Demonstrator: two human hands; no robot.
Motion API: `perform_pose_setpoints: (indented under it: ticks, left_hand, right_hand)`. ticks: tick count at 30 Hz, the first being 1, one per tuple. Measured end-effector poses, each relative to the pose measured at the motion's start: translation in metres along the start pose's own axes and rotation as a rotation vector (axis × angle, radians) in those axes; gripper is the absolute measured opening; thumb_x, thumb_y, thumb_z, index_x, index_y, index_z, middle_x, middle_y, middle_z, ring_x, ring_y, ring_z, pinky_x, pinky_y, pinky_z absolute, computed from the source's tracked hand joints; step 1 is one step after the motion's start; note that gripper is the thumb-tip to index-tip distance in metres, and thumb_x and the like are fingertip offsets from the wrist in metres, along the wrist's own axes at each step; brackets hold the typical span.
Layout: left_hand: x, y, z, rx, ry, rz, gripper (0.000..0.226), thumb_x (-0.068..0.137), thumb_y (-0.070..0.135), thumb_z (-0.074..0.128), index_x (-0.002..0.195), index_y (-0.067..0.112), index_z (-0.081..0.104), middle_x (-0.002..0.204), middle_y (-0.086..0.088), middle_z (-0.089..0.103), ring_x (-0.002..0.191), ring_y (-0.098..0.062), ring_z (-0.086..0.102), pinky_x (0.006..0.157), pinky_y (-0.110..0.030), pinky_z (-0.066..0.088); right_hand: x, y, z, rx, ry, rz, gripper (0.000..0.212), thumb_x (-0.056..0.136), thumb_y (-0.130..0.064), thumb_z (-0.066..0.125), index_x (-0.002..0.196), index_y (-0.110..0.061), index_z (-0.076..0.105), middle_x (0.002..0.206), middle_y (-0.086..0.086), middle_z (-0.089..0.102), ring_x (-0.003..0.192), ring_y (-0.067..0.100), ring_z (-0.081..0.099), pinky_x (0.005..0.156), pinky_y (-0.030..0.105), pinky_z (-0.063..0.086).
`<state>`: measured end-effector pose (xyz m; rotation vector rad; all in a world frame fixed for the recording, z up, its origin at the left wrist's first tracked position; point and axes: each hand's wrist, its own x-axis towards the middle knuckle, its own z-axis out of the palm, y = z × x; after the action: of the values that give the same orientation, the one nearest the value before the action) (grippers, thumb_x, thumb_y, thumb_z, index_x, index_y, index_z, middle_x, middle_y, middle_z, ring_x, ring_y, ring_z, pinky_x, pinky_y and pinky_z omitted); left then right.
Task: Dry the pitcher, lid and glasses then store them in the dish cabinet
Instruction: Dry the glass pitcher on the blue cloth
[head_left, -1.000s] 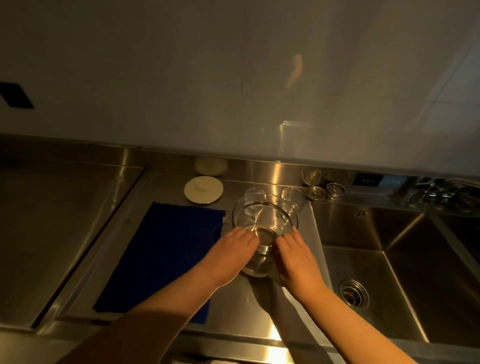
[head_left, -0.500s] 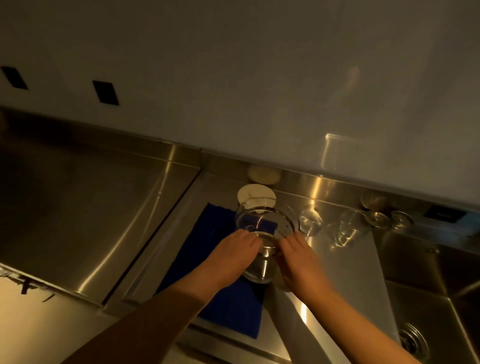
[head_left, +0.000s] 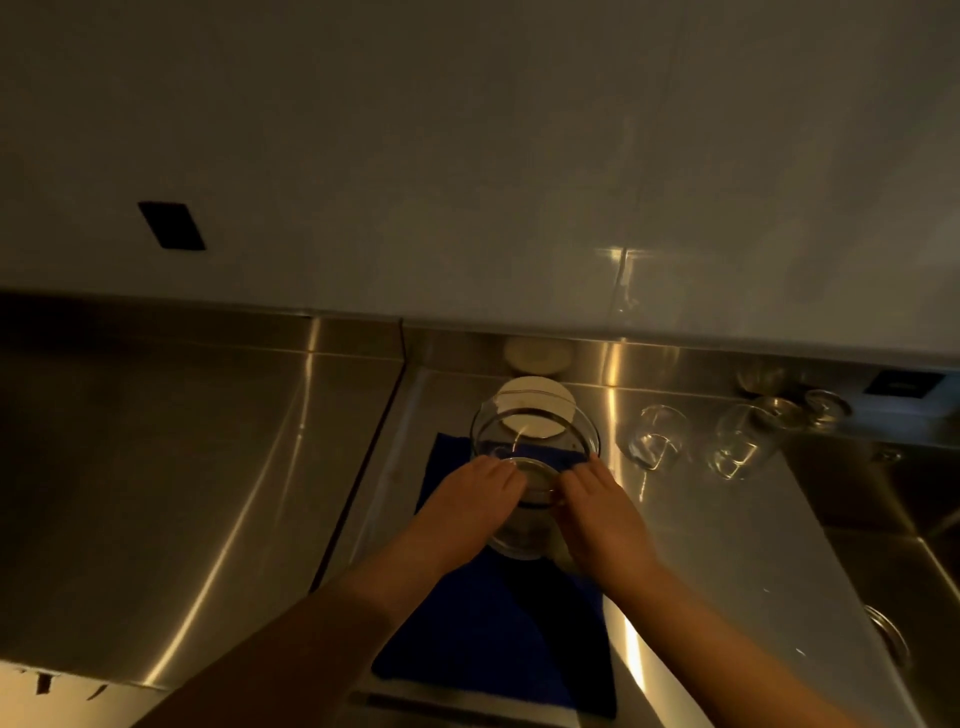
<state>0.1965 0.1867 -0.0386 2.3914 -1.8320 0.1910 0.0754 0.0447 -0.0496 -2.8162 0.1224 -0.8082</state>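
Both hands on pitcher, over blue cloth.
L hand (head_left: 470, 499) & R hand (head_left: 597, 512) grip glass pitcher (head_left: 535, 452) from either side above cloth (head_left: 498, 639); lid (head_left: 535, 410) behind, two glasses (head_left: 657, 436) to right.

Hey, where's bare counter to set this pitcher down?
Free: the steel counter left of the blue cloth, and the draining board between the cloth and the sink. Crowded: the back edge, with the lid and two glasses.
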Motion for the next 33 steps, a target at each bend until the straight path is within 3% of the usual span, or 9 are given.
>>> perform_pose_setpoints:
  ticks: [11, 16, 19, 23, 30, 33]
  left_hand:
    - [-0.009, -0.021, 0.01, -0.067, -0.034, 0.078, 0.039, 0.088, 0.005, 0.053, 0.126, 0.011, 0.048, 0.128, -0.007, 0.052, 0.117, -0.02, 0.046, 0.096, -0.027, 0.035]
    - [-0.006, -0.024, -0.001, -0.113, 0.041, 0.114, 0.031, 0.088, 0.009, 0.057, 0.119, 0.013, 0.052, 0.121, -0.006, 0.055, 0.111, -0.018, 0.049, 0.09, -0.024, 0.038]
    - [-0.002, -0.022, -0.009, -0.166, 0.068, 0.142, 0.029, 0.09, 0.013, 0.056, 0.119, 0.013, 0.053, 0.118, -0.005, 0.056, 0.108, -0.017, 0.05, 0.089, -0.024, 0.039]
    - [0.0, -0.023, -0.014, -0.269, 0.065, 0.121, 0.021, 0.093, 0.015, 0.053, 0.113, 0.019, 0.054, 0.111, 0.001, 0.057, 0.101, -0.013, 0.051, 0.082, -0.028, 0.044]
    - [-0.003, -0.03, 0.0, -0.375, 0.017, 0.028, 0.019, 0.093, 0.019, 0.053, 0.111, 0.026, 0.052, 0.109, 0.005, 0.055, 0.095, -0.009, 0.052, 0.077, -0.027, 0.047]
    - [0.0, -0.035, 0.003, -0.393, 0.023, -0.001, 0.02, 0.093, 0.021, 0.052, 0.112, 0.026, 0.051, 0.11, 0.005, 0.055, 0.1, -0.009, 0.052, 0.078, -0.023, 0.043]
  right_hand:
    - [-0.003, -0.017, 0.022, -0.01, -0.051, 0.089, 0.038, 0.055, -0.009, 0.086, 0.083, -0.015, 0.061, 0.081, 0.001, 0.06, 0.079, 0.011, 0.049, 0.071, 0.026, 0.048]
    - [0.011, -0.021, -0.006, -0.08, -0.125, 0.102, 0.032, 0.058, -0.019, 0.083, 0.082, -0.019, 0.063, 0.083, -0.002, 0.063, 0.076, 0.015, 0.06, 0.067, 0.017, 0.036]
    - [0.015, -0.021, -0.021, -0.092, -0.206, 0.149, 0.021, 0.07, -0.022, 0.074, 0.087, -0.02, 0.063, 0.092, -0.001, 0.061, 0.087, 0.015, 0.058, 0.071, 0.018, 0.039]
    - [0.022, -0.017, -0.029, -0.068, -0.311, 0.218, 0.012, 0.085, -0.027, 0.062, 0.096, -0.025, 0.057, 0.101, -0.011, 0.049, 0.093, 0.005, 0.041, 0.077, 0.018, 0.038]
    - [0.027, -0.019, -0.019, 0.003, -0.365, 0.255, 0.015, 0.083, -0.024, 0.065, 0.093, -0.027, 0.055, 0.095, -0.017, 0.041, 0.098, 0.007, 0.046, 0.069, 0.01, 0.032]
    - [0.025, -0.025, -0.013, -0.013, -0.295, 0.269, 0.032, 0.081, -0.018, 0.069, 0.11, -0.022, 0.058, 0.113, -0.006, 0.052, 0.108, 0.014, 0.051, 0.082, 0.017, 0.041]
